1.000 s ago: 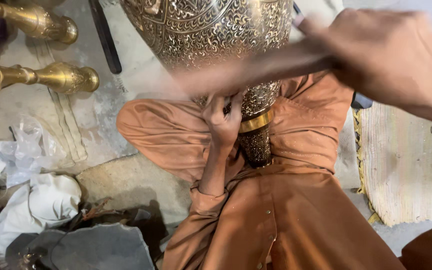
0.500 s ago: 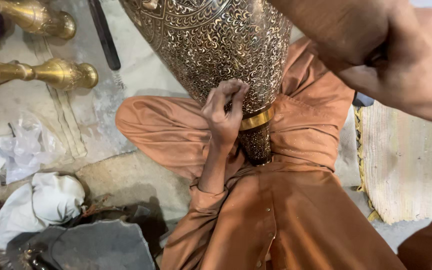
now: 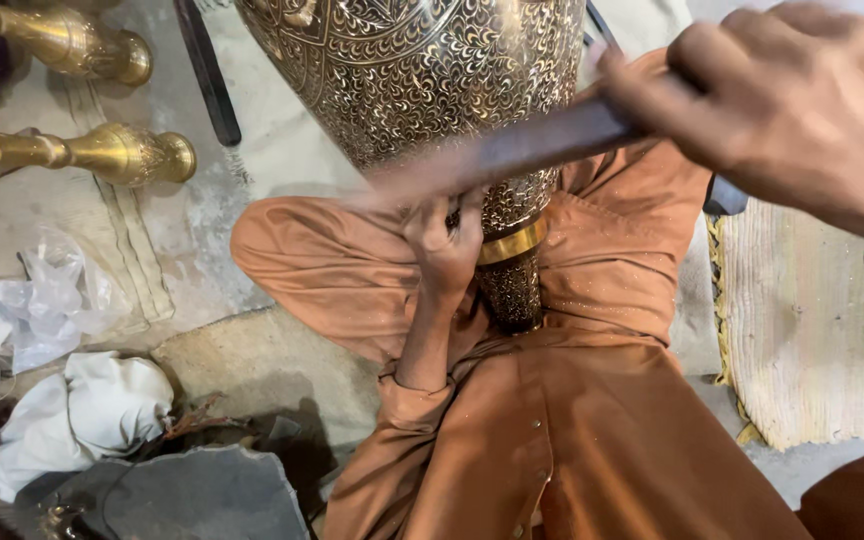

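both hands are closed on work: the left hand (image 3: 447,240), at frame centre, is curled tight against the narrow neck of the engraved brass vase (image 3: 422,80), while the right hand (image 3: 782,110), upper right, grips a dark wooden-looking handle (image 3: 512,150), blurred, that crosses the vase body. the vase fills the top centre and rests neck-down in the person's lap on the orange tunic (image 3: 572,450). its long axis runs nearly top to bottom of the frame, the narrow end with the plain gold band (image 3: 514,243) pointing down toward the lap. it looks heavy, rigid and hard, its chased surface giving good grip; the slim neck seems the natural hold. two brass stems (image 3: 102,150) lie upper left.
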The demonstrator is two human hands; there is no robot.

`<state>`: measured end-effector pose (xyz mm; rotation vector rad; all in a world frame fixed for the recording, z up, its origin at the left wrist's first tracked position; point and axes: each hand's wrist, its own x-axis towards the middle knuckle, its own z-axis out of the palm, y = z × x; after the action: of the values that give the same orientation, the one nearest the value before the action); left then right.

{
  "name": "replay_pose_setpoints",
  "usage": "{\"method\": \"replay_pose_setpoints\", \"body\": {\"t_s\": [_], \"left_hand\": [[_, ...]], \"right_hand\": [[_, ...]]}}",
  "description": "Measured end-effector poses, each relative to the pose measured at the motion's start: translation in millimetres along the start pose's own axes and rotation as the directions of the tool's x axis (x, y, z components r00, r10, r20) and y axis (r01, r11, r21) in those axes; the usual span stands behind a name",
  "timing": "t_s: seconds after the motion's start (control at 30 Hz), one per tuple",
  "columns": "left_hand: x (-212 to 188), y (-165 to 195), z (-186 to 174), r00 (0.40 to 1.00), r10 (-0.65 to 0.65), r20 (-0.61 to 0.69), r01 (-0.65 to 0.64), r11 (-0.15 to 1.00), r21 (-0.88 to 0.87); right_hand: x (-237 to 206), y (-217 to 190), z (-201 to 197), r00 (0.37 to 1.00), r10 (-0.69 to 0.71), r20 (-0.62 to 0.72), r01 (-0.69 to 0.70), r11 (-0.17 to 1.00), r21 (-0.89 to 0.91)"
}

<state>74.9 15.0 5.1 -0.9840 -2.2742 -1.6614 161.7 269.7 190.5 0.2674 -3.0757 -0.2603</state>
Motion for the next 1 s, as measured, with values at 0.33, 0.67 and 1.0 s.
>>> {"method": "replay_pose_setpoints", "body": {"t_s": [0.33, 0.67, 1.0], "left_hand": [[-6, -10, 2, 0.993, -0.115, 0.040, 0.113, 0.992, 0.048], [-5, -10, -1, 0.995, -0.081, 0.065, 0.080, 0.996, 0.024], [2, -1, -2, 0.992, -0.117, 0.050, 0.119, 0.992, -0.046]], "right_hand": [[-4, 4, 10, 0.999, -0.030, -0.016, 0.029, 0.998, -0.064], [-10, 3, 17, 0.996, -0.091, 0.025, 0.094, 0.975, -0.203], [4, -3, -1, 0.999, -0.027, -0.021, 0.026, 0.996, -0.082]]}}
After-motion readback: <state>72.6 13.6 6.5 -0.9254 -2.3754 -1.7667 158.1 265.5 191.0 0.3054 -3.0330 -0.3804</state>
